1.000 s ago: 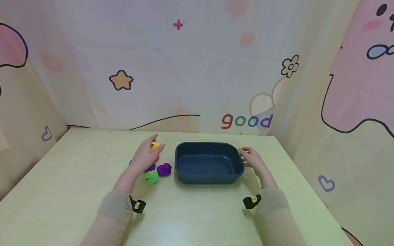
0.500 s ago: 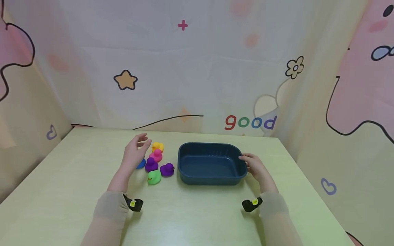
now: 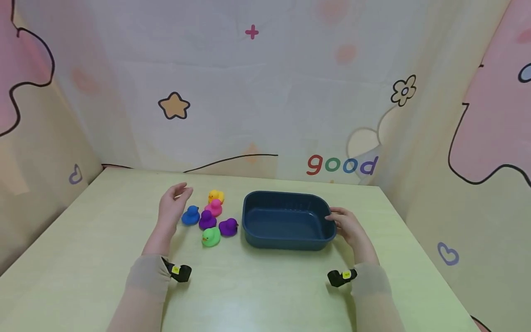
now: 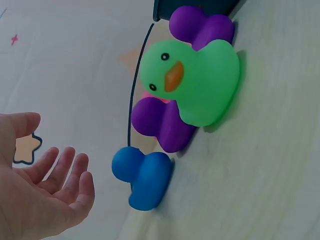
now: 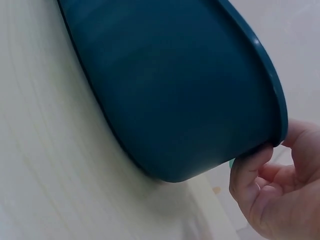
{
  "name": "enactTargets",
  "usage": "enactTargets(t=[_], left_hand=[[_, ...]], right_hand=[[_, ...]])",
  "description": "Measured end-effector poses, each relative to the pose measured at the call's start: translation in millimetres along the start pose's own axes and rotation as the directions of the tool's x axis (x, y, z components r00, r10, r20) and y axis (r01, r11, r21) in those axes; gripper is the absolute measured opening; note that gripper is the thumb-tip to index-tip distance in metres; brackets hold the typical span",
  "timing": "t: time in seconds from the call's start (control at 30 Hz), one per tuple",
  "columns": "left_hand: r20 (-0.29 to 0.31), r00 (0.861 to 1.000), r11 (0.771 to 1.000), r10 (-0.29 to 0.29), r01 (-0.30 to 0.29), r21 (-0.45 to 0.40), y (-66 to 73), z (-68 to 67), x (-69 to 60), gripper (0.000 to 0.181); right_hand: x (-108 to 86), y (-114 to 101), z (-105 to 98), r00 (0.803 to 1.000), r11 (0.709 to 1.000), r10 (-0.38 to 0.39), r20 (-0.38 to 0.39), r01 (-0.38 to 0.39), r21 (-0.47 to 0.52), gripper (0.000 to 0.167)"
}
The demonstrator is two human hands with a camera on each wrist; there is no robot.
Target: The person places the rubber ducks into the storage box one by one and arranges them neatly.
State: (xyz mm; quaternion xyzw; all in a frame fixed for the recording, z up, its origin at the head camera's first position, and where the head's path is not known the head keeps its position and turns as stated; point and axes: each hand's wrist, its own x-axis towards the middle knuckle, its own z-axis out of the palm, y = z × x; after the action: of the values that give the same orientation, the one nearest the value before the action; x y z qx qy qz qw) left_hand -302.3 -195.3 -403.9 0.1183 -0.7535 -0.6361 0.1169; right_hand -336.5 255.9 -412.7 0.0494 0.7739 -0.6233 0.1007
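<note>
Hovering at the left, the left hand [image 3: 172,205] holds nothing, its fingers loosely bent and apart from the blue duck [image 3: 191,216] just to its right. The ducks sit upright on the table [image 3: 265,290], and their broad bases seem to let them stand without support. Right of the blue one comes a purple duck [image 3: 207,221], with a green duck [image 3: 211,237] on its near side and a pink duck [image 3: 214,208] on its far side; a yellow duck [image 3: 216,196] sits farthest, just beyond the pink. A second purple duck [image 3: 228,227] stands just beside the left end of the dark blue bin [image 3: 288,243], which faces mouth up, so its inside is reachable from above. At the bin's right end, the right hand [image 3: 348,227] pinches the rim, a hold that probably steadies it.
</note>
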Motion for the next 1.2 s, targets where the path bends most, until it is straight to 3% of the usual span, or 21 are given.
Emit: enactTargets(t=[0.33, 0.67, 0.93, 1.07, 1.2], left_hand=[[0.001, 0.994, 0.988, -0.113, 0.113, -0.106, -14.3, -3.5, 5.5, 0.057], [0.042, 0.984, 0.981, -0.174, 0.177, -0.074, -24.5, -4.3, 10.2, 0.061], [0.106, 0.986, 0.991, -0.131, 0.131, 0.003, -31.5, -4.6, 10.6, 0.064], [0.076, 0.992, 0.994, -0.105, 0.104, 0.019, -33.9, -3.8, 11.1, 0.065], [0.046, 0.992, 0.993, -0.114, 0.112, 0.042, -35.0, -2.7, 10.9, 0.065]], right_hand=[[-4.3, 7.6, -0.2, 1.000, 0.993, -0.022, 0.009, 0.020, 0.112, 0.049], [-9.0, 11.7, -0.9, 0.999, 0.988, -0.040, 0.017, 0.037, 0.150, 0.034], [-10.9, 14.0, -0.8, 0.999, 0.983, -0.035, 0.024, 0.030, 0.184, 0.025], [-10.0, 14.2, -1.3, 0.999, 0.984, -0.031, 0.015, 0.028, 0.174, 0.025], [-10.3, 14.4, -1.0, 0.999, 0.985, -0.031, 0.010, 0.029, 0.168, 0.024]])
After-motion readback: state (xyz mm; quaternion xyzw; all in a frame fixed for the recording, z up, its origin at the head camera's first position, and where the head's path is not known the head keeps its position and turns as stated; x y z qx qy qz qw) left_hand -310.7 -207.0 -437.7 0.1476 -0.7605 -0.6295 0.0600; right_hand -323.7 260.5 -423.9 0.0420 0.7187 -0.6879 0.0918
